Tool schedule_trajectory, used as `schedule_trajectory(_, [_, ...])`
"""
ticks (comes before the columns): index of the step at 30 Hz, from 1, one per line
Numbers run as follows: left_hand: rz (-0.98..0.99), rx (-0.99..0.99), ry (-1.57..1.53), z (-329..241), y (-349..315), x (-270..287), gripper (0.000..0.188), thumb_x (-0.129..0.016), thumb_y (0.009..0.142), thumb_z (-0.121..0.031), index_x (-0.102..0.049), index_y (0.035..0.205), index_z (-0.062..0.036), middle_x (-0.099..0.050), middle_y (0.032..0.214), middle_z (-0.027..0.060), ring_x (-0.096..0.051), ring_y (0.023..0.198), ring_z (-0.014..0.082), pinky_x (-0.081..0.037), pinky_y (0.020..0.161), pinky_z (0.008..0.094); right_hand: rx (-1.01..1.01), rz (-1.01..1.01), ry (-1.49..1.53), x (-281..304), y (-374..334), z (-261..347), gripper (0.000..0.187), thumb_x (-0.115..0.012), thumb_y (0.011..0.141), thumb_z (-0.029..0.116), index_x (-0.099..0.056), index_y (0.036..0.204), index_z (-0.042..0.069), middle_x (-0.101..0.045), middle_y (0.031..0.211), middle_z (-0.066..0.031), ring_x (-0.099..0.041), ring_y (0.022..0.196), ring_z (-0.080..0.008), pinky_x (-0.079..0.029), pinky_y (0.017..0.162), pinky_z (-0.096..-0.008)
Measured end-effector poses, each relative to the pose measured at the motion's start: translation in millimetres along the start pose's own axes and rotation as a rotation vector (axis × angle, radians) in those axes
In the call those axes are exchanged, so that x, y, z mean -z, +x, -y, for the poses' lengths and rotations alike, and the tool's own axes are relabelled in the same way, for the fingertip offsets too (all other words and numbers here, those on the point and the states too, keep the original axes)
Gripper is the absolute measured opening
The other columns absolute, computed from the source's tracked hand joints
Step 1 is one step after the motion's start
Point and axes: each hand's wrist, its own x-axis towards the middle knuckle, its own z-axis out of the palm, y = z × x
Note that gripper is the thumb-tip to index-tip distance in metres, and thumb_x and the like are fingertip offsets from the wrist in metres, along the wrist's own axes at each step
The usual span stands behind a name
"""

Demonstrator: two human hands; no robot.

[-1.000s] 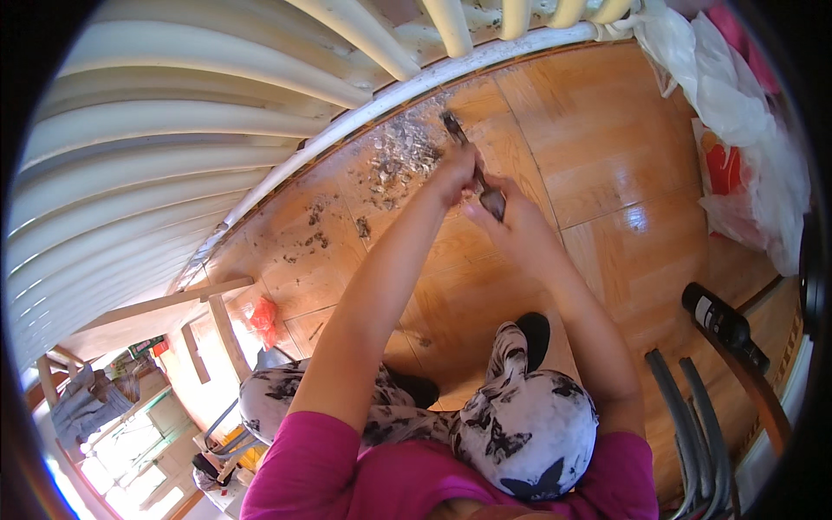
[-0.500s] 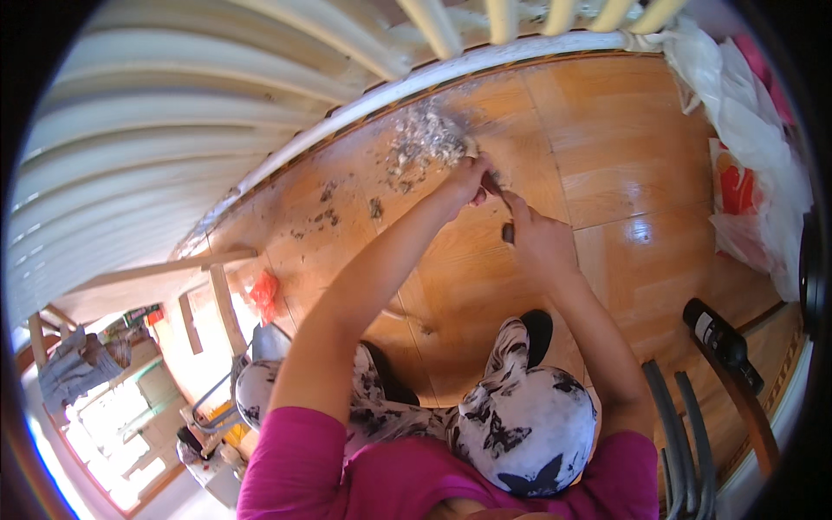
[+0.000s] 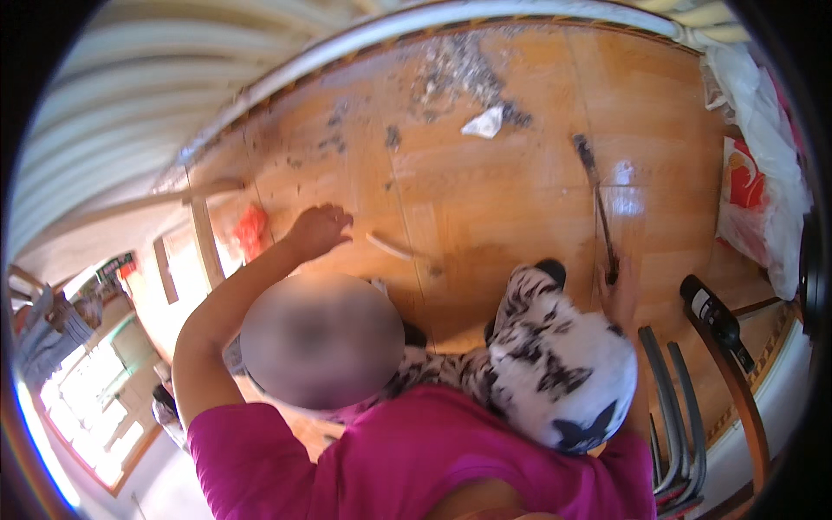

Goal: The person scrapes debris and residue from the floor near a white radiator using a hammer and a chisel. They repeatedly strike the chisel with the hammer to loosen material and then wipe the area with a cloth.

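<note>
My right hand (image 3: 617, 295) is low beside my right knee, closed around the end of a long thin stick-like tool (image 3: 601, 204). The tool's clumped, dark far end points away over the floor. My left hand (image 3: 321, 232) is raised at the left with loosely bent fingers apart and nothing visible in it. Beyond it, a crumpled white tissue or cloth (image 3: 485, 124) lies on the floor at the near edge of a heap of grey dust and debris (image 3: 464, 69). Smaller grey clumps (image 3: 393, 136) are scattered to the left.
A white ribbed radiator (image 3: 165, 95) runs along the far left. A pale curved strip (image 3: 389, 246) lies before me, and a red plastic bag (image 3: 250, 227) is at left. Right are white bags (image 3: 771, 173), a dark bottle (image 3: 718, 321) and grey curved tubes (image 3: 672, 407).
My hands have parted: the left came back leftward, the right drew back near my knee with the tool. The white piece now lies by the debris. My view has tilted nearer to me.
</note>
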Motion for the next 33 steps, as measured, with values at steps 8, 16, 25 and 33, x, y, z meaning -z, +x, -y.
schedule_trajectory(8, [-0.379,-0.052,-0.134,-36.5,1.9,-69.3,0.042,-0.077,0.072,-0.027,-0.059,0.106,-0.0117,-0.054,0.105,0.0073,-0.054,0.105,0.0268,-0.047,0.085,0.0397,0.248,0.37,-0.105,76.4,135.5,146.8,0.04,-0.068,0.085,0.015,-0.056,0.122,0.006,-0.059,0.1,-0.0137,-0.06,0.088,-0.0313,-0.049,0.074,-0.0389])
schedule_trajectory(16, [-0.683,0.217,-0.331,4.2,-37.1,-121.0,0.036,-0.072,0.079,-0.034,-0.06,0.105,-0.0122,-0.057,0.111,0.009,-0.055,0.108,0.0269,-0.046,0.089,0.0412,0.513,0.747,-0.416,55.2,217.9,299.0,0.03,-0.07,0.082,0.017,-0.06,0.108,0.007,-0.06,0.097,-0.0107,-0.062,0.091,-0.0307,-0.051,0.075,-0.0403])
schedule_trajectory(25, [-0.595,0.74,-0.635,76.0,-127.3,-194.6,0.034,-0.075,0.078,-0.02,-0.057,0.105,-0.0094,-0.056,0.104,0.0116,-0.056,0.101,0.0336,-0.047,0.084,0.0433,0.557,0.932,-0.317,-177.7,133.3,365.8,0.037,-0.066,0.086,0.038,-0.059,0.106,0.007,-0.066,0.093,-0.012,-0.066,0.087,-0.0325,-0.054,0.071,-0.046])
schedule_trajectory(33, [-0.929,1.165,-0.308,127.4,-145.4,-203.7,0.069,-0.076,0.077,-0.032,-0.043,0.137,-0.0178,-0.044,0.131,0.0195,-0.044,0.118,0.0419,-0.043,0.093,0.0494,0.283,0.719,-0.383,-256.1,54.6,328.7,0.043,-0.063,0.088,0.039,-0.043,0.111,0.009,-0.066,0.068,-0.0161,-0.067,0.064,-0.0379,-0.05,0.056,-0.0518])
